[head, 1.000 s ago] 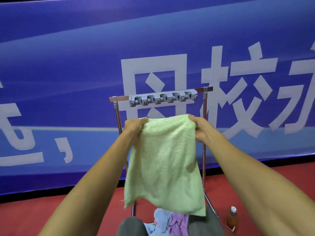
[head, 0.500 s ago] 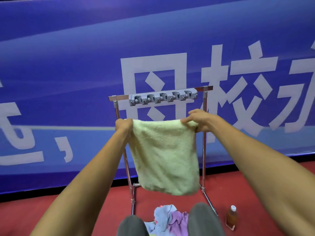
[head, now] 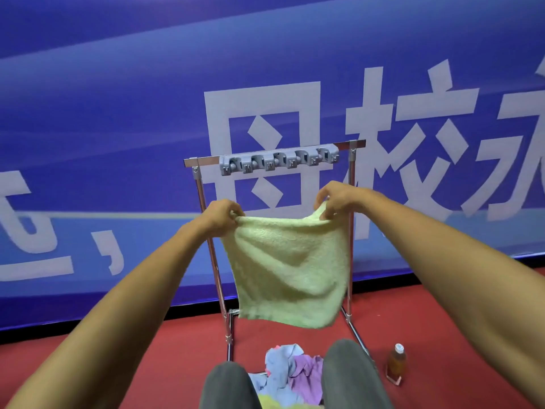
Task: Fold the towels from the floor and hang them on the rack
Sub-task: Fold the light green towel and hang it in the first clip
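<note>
Both hands, left hand and right hand, pinch in their grip the top corners of the pale green terry towel, before the chrome metal rack.

Green towel hides lower crossbar of rack beyond left joint. Left grip fingertips buried in towel corner; right grip finger pads partly behind hem. Towel pile at 6 o'clock masked by knees and cut by bottom edge. Bottle label too small to read. Banner characters cropped at 3 and 9 o'clock edges.
</note>
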